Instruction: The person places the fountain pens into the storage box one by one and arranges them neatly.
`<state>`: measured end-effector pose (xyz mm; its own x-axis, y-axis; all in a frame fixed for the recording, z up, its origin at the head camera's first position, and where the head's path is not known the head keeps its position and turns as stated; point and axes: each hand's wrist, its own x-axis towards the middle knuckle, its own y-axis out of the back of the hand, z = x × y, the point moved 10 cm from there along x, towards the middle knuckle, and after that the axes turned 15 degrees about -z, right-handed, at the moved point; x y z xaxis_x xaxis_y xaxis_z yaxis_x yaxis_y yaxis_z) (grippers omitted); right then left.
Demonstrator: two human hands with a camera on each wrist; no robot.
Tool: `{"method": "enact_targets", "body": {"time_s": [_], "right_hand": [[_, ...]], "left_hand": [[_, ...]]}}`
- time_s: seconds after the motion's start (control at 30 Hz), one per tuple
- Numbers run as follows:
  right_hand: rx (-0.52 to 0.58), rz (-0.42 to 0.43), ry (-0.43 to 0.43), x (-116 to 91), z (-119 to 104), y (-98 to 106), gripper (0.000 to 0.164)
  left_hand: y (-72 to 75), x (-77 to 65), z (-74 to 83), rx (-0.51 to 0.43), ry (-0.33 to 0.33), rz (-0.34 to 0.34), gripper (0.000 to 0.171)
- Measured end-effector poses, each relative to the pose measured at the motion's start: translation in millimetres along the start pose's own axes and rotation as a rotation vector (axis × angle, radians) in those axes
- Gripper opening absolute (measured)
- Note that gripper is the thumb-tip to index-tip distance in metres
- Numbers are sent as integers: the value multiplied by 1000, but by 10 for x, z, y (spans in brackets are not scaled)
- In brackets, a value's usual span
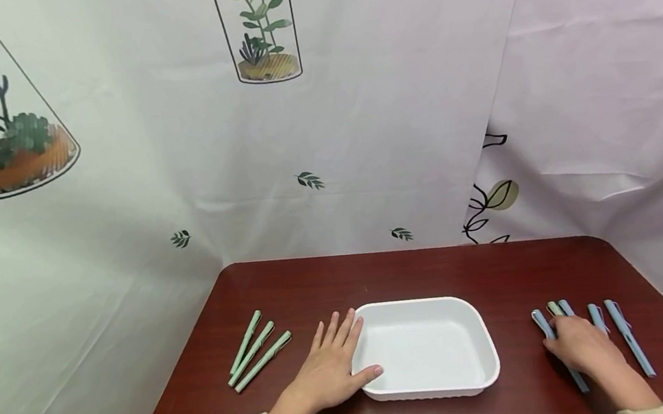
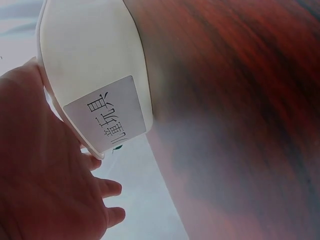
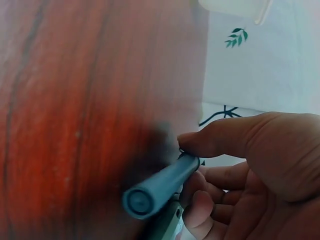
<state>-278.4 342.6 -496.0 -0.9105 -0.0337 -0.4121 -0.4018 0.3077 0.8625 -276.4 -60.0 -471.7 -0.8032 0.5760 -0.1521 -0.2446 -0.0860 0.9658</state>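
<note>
"Which thing is filling the most space?"

"A pale cloth point(image 1: 396, 123) printed with plants is hanging behind, and in front of it a dark red table point(image 1: 470, 271) is standing."

"What is lying on the table?"

"Near its middle a white tray point(image 1: 424, 351) is sitting, and its open side is facing up."

"And the left hand point(image 1: 329, 369)?"

"It is resting on the left rim of the tray. Its fingers are spreading out straight and are grasping nothing, while the thumb is lying over the rim."

"Is the right hand point(image 1: 584, 339) also resting?"

"No, it is pinching a blue pen point(image 1: 542, 323) between its thumb and fingers, to the right of the tray and well apart from it. The right wrist view is showing this grasp closely."

"Are other pens lying there?"

"Yes. Beside that hand three more blue pens point(image 1: 634, 342) are lying, and one green pen point(image 1: 554, 309) is hiding mostly under it. Left of the left hand, three green pens point(image 1: 263, 362) are lying side by side, slanting."
</note>
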Motion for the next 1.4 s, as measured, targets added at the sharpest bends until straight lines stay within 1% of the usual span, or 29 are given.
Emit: {"method": "enact_targets", "body": {"time_s": [0.17,0.33,0.53,0.73,0.83,0.97,1.2,1.4], "right_hand": [[19,26,47,-38,-55,66,38],[48,38,65,-64,-72,120,38],[136,53,96,-93,-108,181,50],[252,68,122,-128,-183,205,56],[372,37,133,-124,-205,170,62],[530,-29,150,-112,-230,108,68],[663,-94,216,-133,-356,61,70],[723,-121,292,-171,-517,45,69]], "left_hand": [[1,8,-1,10,3,-4,93],[7,2,-5,7,7,-9,93],[22,-10,1,-5,9,-17,93],[21,-7,5,-8,7,-21,93],[12,4,-2,-3,9,-22,94],[10,18,-5,4,10,-23,95],[22,16,1,3,13,-26,94],[17,5,1,-10,10,-35,94]]}}
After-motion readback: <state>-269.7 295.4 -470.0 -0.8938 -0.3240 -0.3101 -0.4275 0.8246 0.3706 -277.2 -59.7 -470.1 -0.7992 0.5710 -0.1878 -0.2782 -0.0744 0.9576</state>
